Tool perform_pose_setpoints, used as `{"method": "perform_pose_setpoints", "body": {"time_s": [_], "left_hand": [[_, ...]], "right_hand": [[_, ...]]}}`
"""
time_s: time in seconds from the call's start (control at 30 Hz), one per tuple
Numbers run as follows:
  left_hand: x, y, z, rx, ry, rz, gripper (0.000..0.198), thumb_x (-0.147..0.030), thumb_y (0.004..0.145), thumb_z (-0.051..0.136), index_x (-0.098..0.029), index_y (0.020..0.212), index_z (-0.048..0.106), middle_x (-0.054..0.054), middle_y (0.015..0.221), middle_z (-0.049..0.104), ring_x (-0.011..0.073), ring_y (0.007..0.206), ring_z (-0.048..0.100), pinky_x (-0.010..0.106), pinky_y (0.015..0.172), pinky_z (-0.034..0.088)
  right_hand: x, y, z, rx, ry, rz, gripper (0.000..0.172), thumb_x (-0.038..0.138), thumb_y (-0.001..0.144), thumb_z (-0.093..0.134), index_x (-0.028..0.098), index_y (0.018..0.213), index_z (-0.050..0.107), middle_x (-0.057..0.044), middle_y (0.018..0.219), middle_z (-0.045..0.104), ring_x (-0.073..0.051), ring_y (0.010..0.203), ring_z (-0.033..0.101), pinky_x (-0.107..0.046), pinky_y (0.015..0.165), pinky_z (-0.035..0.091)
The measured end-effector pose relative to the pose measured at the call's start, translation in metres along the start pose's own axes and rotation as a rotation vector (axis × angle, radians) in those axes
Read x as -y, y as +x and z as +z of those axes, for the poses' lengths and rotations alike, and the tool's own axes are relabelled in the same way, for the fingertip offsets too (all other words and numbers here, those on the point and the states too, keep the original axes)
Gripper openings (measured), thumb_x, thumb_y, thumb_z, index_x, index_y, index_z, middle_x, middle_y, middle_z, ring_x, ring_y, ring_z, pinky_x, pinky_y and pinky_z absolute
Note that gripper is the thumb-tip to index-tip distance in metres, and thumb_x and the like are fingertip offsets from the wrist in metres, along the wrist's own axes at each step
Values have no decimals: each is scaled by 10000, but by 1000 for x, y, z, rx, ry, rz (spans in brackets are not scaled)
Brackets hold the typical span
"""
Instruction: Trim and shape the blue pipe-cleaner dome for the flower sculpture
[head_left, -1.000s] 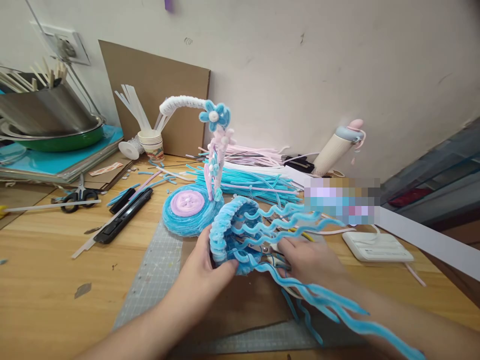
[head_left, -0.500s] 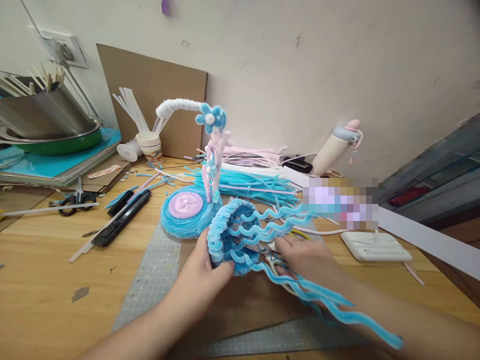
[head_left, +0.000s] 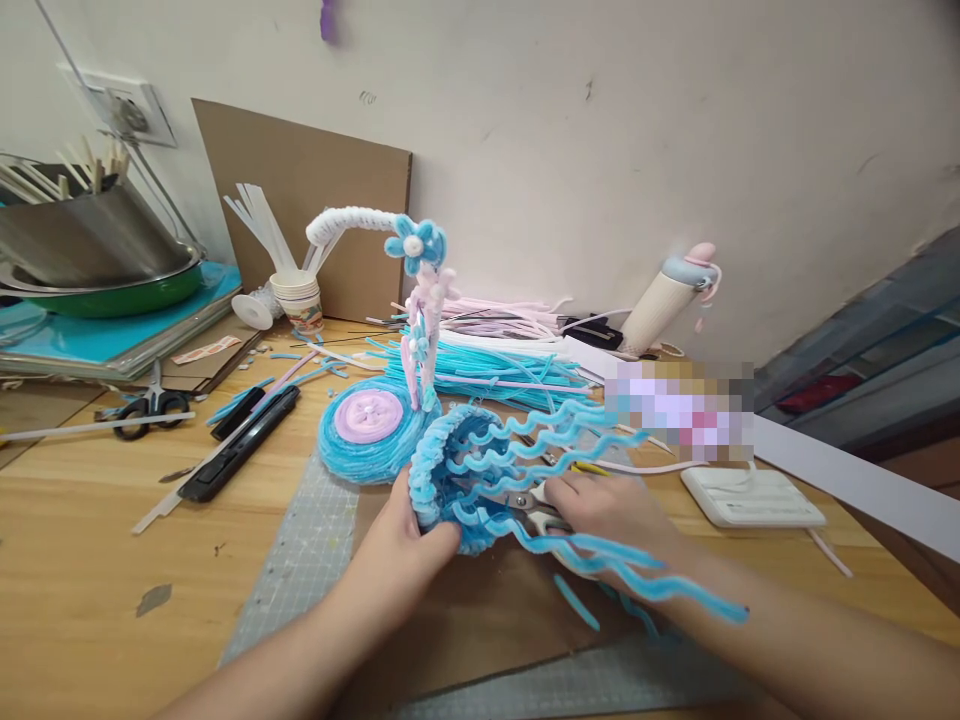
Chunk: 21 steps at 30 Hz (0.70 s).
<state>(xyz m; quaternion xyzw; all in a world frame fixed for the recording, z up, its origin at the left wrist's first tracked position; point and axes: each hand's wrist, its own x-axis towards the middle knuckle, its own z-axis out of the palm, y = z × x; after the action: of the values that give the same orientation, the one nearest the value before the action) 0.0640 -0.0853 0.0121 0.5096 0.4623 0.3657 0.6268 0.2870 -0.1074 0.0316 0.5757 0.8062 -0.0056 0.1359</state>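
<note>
Worn on the head, looking forward and down over the wooden table (head_left: pixel 67 580) and facing the pale wall (head_left: pixel 525 120) behind it. Close above the left hand (head_left: pixel 424 535) and right hand (head_left: pixel 604 510), with both near the middle of the view. Wide in reach all the same, from the metal pot (head_left: pixel 90 245) at far left across to the bottle (head_left: pixel 658 308) at right.

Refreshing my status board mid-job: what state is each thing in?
Dome: tilted, opening rightward
Left hand: gripping dome
Right hand: holding white scissors
White scissors: blades partly hidden
Strands: wavy, sticking out of dome
Black scissors: lying down
Cutter: lying flat
Flower stand: upright
Cup: upright, filled
Bottle: capped
</note>
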Motion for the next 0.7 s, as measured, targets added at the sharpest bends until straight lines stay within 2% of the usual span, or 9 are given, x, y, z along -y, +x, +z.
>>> {"method": "perform_pose_setpoints", "body": {"time_s": [0.2, 0.33, 0.43, 0.57, 0.7], "left_hand": [[-4, -1, 2, -43, -96, -32, 576, -163, 638, 662, -168, 1199, 530, 88, 1130, 673, 318, 1114, 569, 417, 989, 411], [-3, 2, 0, 0, -327, -185, 561, -159, 678, 659, -194, 1221, 522, 92, 1116, 688, 311, 1086, 608, 434, 917, 481], [-3, 5, -4, 42, -475, -275, 545, -157, 726, 652, -204, 1248, 503, 96, 1129, 690, 275, 1015, 653, 418, 872, 520], [-6, 7, -9, 60, -561, -392, 478, -121, 758, 626, -147, 1225, 532, 139, 1106, 701, 257, 958, 678, 442, 906, 510], [-8, 7, -11, 76, -594, -441, 460, -59, 752, 595, -114, 1206, 548, 162, 1123, 693, 258, 959, 679, 467, 942, 494]], "right_hand": [[-12, -9, 0, -9, -8, 33, 199, 296, 879, 465, 196, 886, 637, -75, 796, 707, -226, 709, 649, -302, 569, 343], [-24, -18, -2, -32, 30, 90, 178, 304, 851, 491, 214, 827, 642, -66, 812, 709, -236, 759, 659, -289, 583, 350], [-34, -28, -10, 31, 68, 198, 233, 393, 835, 517, 224, 739, 644, -72, 768, 705, -248, 712, 652, -287, 553, 329], [-42, -44, -26, 104, 261, 285, 286, 466, 771, 611, 225, 618, 600, -41, 657, 668, -213, 621, 609, -274, 523, 319], [-30, -50, -29, 107, 481, 265, 252, 454, 717, 690, 230, 644, 597, 10, 628, 637, -168, 580, 565, -249, 505, 316]]}}
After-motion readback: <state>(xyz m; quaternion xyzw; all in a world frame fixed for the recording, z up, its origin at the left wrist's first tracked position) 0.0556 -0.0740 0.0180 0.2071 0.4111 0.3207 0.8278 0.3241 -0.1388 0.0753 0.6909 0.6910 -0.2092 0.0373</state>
